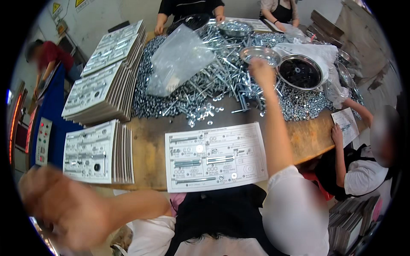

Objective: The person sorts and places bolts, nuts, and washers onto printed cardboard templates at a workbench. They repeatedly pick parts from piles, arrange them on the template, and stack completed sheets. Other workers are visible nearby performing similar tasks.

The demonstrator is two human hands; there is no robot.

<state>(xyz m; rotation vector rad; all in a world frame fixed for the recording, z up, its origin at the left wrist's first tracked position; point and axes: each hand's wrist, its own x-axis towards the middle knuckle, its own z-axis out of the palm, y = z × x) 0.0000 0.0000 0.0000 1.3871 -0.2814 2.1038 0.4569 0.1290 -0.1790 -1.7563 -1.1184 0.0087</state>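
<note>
While apparently picking with right hand (262, 71) at round silver metal bowl (247, 51) toward wooden bench's (147, 138) far edge, next likely needed pinch; couldn't tell either grip.

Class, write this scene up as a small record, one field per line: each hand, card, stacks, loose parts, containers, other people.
Left hand: blurred at lower left, away from the card; grip unclear
Right hand: stretched to a shallow silver bowl; hold unclear
Card: printed, before the person, bearing bolts and smaller parts
Stacks: tall stack and shorter stack, both left of the card
Loose parts: mixed metal pile beyond the card
Containers: clear plastic bag on the pile; bowl of black parts, right
Other people: four
</note>
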